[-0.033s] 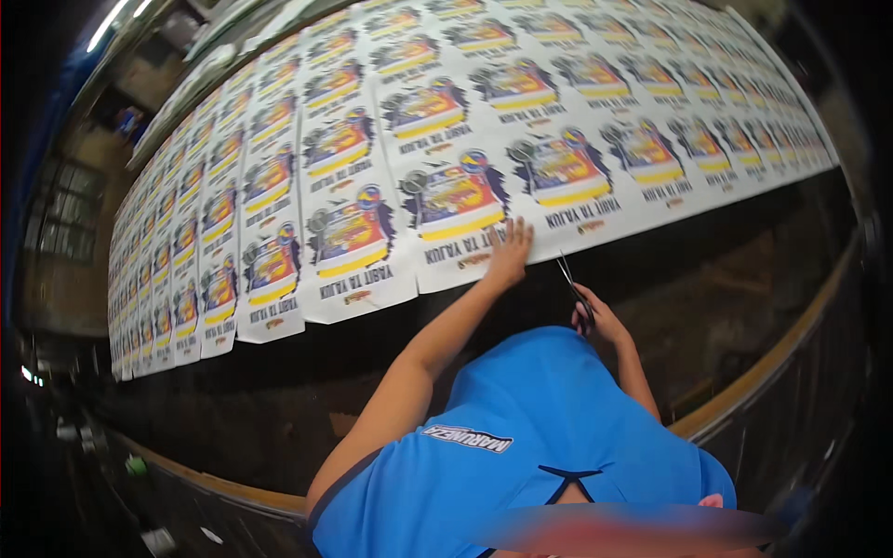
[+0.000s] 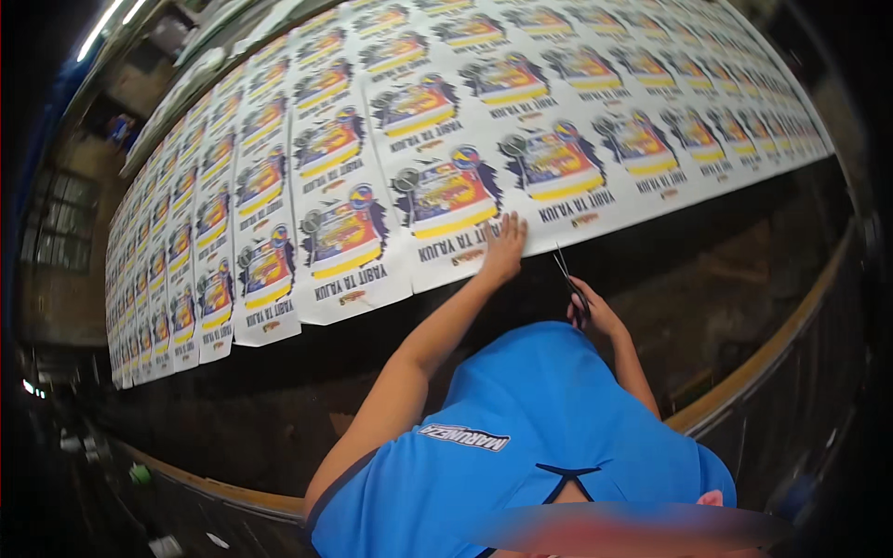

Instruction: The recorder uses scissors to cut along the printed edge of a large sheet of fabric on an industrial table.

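Observation:
A wide white sheet (image 2: 623, 206) with rows of the same colourful print lies over a dark table. My left hand (image 2: 505, 249) rests flat on its near edge, fingers spread over the lower part of one print. Just right of it, my right hand (image 2: 597, 312) grips a pair of scissors (image 2: 566, 272) by the dark handles. The thin blades point away from me, their tips at the sheet's near edge. Whether the blades are apart is hard to make out. Left of my left hand, the near edge is split into strips between the print columns.
The dark table surface (image 2: 279, 400) runs along the sheet's near side, bordered by a wooden edge (image 2: 744, 386) in front of my body. More pale material (image 2: 200, 79) lies beyond the sheet at the far left. Small scraps (image 2: 163, 544) are at the lower left.
The whole view has shifted slightly, so sheet and hands appear a little farther left. My left hand stays on the sheet; the scissors remain in my right hand by the edge.

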